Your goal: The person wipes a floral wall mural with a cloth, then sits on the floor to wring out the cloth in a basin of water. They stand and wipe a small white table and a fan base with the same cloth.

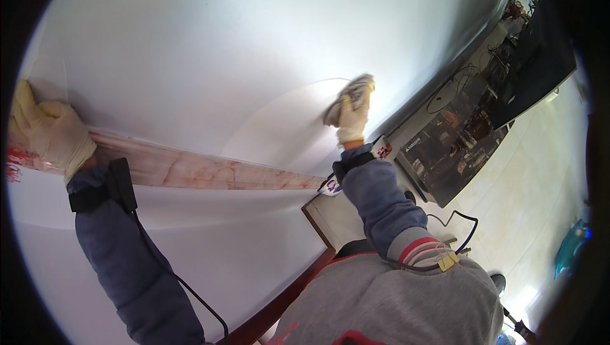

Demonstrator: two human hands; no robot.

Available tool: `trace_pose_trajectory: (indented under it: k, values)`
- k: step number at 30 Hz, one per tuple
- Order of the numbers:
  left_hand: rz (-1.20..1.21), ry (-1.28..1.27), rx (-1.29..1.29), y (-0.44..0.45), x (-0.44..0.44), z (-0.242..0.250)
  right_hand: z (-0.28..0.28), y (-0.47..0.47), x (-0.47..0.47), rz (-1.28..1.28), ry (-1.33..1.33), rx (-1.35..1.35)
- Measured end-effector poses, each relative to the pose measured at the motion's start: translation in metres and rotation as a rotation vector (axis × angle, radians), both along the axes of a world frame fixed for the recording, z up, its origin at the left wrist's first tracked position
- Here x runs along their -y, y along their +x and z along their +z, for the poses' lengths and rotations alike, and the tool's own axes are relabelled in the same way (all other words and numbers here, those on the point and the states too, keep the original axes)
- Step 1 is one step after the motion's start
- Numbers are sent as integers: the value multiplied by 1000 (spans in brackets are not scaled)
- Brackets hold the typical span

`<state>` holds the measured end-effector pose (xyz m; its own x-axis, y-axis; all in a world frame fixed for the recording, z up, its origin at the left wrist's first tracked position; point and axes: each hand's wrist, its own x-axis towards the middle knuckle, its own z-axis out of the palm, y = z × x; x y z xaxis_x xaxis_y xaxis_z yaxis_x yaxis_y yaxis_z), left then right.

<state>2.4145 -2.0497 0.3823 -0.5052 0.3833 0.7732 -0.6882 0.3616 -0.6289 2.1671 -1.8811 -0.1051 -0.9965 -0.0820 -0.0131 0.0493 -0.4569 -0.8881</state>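
Observation:
My right hand (354, 115), in a pale yellow glove, presses a grey-brown cloth (336, 112) against a white wall (190, 49). The cloth is bunched under the fingers and slightly blurred. A faint curved line runs across the wall beside it. At the far left, my left hand (52, 130) wears a matching glove and holds nothing that I can see. Its palm lies over the end of a pink veined stone strip (190, 164) that borders the wall. Whether its fingertips touch the wall cannot be made out.
To the right stands a low cabinet (448, 149) with a dark patterned top, loose cables (469, 71) and a television (533, 68). Small picture cards (330, 187) sit at the strip's end. Dark red skirting (290, 292) edges the pale tiled floor (519, 202). A teal object (572, 245) lies farther right.

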Motion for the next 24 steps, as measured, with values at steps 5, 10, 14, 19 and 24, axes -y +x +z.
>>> trace_pose_trajectory:
  k: [5, 10, 14, 19, 24]
  values:
    - [39, -144, 47, 1, 2, 6, -89, -1, 18, 108, 13, 413]
    - [118, -194, 54, 2, 5, 7, -121, 104, 67, 768, -341, 1091]
    - [60, -32, 23, 4, 12, 6, -18, 150, 70, 896, -438, 1208]
    - [178, -71, -68, 1, 10, -2, 121, 132, 17, 855, -396, 750]
    - [143, -128, -41, -9, -12, -11, 185, 104, -31, 877, -417, 306]
